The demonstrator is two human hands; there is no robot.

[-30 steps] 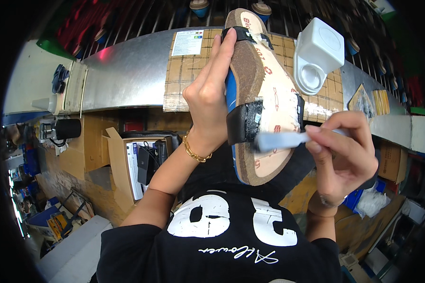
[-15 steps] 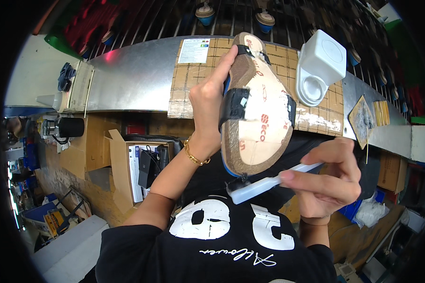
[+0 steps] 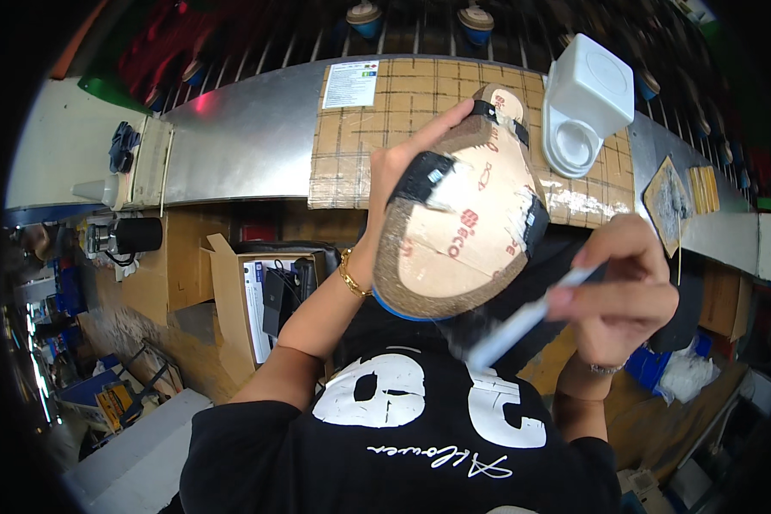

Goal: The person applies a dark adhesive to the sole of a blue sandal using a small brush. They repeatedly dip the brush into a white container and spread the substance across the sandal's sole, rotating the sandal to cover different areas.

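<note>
My left hand (image 3: 391, 176) grips a half-made sandal (image 3: 475, 231) by its side, thumb along the edge and the other fingers hidden behind it. The sandal's underside faces up: a pale insole board with red print, a brown cork-like rim, black straps folded over the edges and blue showing below the rim. Pinched in my right hand (image 3: 621, 295) is a white-handled brush (image 3: 514, 332), smeared by motion. Its head is to the right of and below the sandal's near end, apart from it, over my shirt.
Cardboard (image 3: 343, 163) covers part of the metal bench (image 3: 240, 128); a white plastic dispenser with a round cup (image 3: 591, 107) stands on it. To the right lies a stained diamond-shaped board (image 3: 670, 206) with a stick. Beyond, a barred rack holds several similar sandals. An open carton (image 3: 231, 313) sits below left.
The sandal has tilted, its far end shifting right and its near end left. My right hand has drawn the brush away from the sandal's edge, to the right.
</note>
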